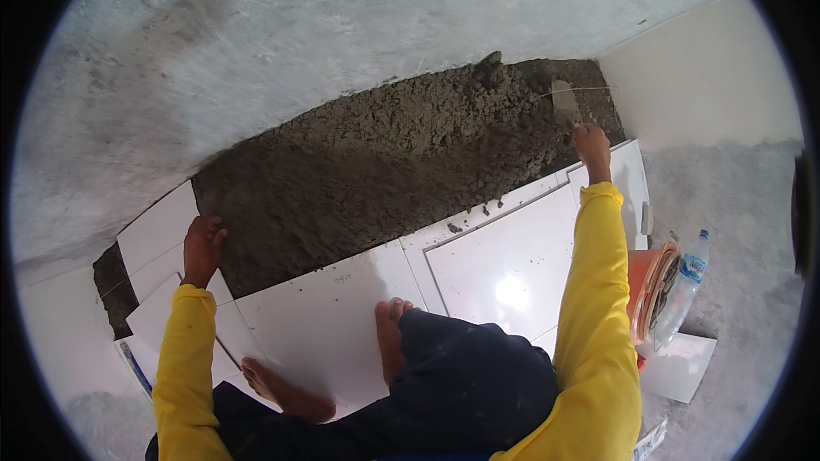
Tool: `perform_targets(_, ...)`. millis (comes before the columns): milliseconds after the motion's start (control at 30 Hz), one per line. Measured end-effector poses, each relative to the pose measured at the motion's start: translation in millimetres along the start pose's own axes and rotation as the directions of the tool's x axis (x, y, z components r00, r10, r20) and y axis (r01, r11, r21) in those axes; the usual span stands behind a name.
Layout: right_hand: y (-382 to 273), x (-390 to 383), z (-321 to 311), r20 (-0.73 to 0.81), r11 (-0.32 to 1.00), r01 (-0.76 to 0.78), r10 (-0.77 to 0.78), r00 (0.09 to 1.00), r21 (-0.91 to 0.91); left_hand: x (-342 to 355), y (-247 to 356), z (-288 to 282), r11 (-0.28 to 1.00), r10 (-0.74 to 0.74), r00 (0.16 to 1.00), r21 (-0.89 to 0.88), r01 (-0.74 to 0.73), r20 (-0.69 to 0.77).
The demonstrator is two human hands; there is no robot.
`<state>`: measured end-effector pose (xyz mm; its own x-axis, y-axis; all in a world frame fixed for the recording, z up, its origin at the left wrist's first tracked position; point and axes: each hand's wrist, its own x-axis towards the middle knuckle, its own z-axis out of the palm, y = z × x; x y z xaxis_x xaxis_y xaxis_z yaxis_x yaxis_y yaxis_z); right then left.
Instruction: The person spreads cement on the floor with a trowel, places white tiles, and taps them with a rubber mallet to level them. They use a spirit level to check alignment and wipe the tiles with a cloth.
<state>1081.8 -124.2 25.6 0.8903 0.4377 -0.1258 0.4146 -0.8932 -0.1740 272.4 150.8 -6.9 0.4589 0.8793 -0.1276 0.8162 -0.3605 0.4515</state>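
Note:
My right hand (594,152) is closed around the handle of a trowel (565,102). Its grey blade rests at the right end of a bed of wet, dark grey mortar (367,172), which runs along the foot of the wall. My left hand (203,249) is at the mortar's left end, by the edge of a white floor tile (162,226). Its fingers are loosely bent and apart, with nothing visible in them. Whether it presses on the tile is hard to tell. A thin string (594,88) crosses near the trowel blade.
A loose white tile (504,248) lies on the laid tiles at my right, near mortar crumbs (455,227). Beyond my right sleeve stand an orange bucket (642,277) and a clear plastic bottle (688,286). Grey plastered wall (342,26) borders the mortar. My bare feet are on the tiles.

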Motion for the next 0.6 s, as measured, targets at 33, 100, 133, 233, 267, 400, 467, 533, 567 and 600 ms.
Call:
perform_targets(33,4,0,-2,0.010,1.000,-0.007,0.007,1.000,0.005,1,0,2,1.000,0.010,1.000,-0.007,-0.010,0.005)
perform_targets(100,14,-8,0,0.001,0.995,0.095,-0.095,0.995,0.037,2,0,6,0.999,-0.005,1.000,-0.050,0.005,-0.001)
perform_targets(133,12,-13,0,0.023,0.995,0.100,-0.100,0.995,0.018,0,-1,10,0.996,-0.033,0.999,-0.085,0.032,-0.008)
perform_targets(233,-20,-43,4,0.030,0.987,0.158,-0.159,0.987,0.035,-5,-7,7,0.998,-0.025,0.999,-0.052,0.023,-0.030)
perform_targets(267,-23,-49,2,0.030,0.986,0.166,-0.167,0.985,0.023,-2,-7,8,1.000,0.000,0.999,-0.030,-0.001,-0.044)
perform_targets(400,-28,-72,3,0.005,0.976,0.218,-0.218,0.976,0.008,0,-13,14,0.996,0.074,0.994,-0.041,-0.077,-0.076)
perform_targets(467,-38,-84,2,0.021,0.978,0.210,-0.210,0.978,-0.008,2,-14,14,0.993,0.112,0.989,-0.018,-0.114,-0.092)
perform_targets(533,-45,-98,0,0.004,0.972,0.235,-0.235,0.972,0.002,3,-12,17,0.994,0.091,0.989,-0.049,-0.097,-0.119)
perform_targets(567,-50,-102,-3,0.014,0.974,0.226,-0.226,0.974,-0.002,3,-10,18,0.994,0.080,0.988,-0.064,-0.089,-0.132)
perform_targets(600,-54,-106,-6,0.024,0.976,0.218,-0.218,0.976,-0.004,4,-8,19,0.994,0.088,0.986,-0.051,-0.096,-0.144)
